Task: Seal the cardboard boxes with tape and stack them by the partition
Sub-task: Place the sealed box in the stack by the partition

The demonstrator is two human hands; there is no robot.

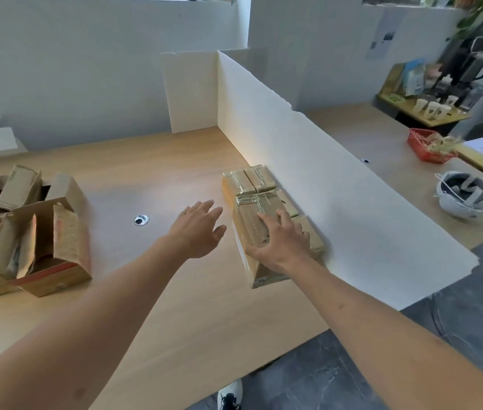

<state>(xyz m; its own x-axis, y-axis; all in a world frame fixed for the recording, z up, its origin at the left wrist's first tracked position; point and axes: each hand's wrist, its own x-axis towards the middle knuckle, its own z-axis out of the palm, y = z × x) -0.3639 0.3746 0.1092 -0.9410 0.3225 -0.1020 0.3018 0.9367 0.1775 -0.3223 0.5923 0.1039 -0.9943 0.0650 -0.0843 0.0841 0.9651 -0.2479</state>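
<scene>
Our right hand rests on a taped box by the partition, left hand hovering free.

We see our right hand (281,241) lying on top of the tape-sealed brown cardboard box (259,232), fingers spread and bent over its upper face; the box sits on the light wooden table (175,306), just beside the white paper-board partition (308,179), with more sealed brown boxes (247,180) packed against that partition behind it. Our left hand (197,229) hangs above the tabletop just left of the box, fingers straight and spread, holding nothing. At the table's far left stand open, unsealed brown cardboard boxes (41,241), flaps up. Beyond the partition lies a white hard hat (460,195) and a red mesh basket (426,145).
</scene>
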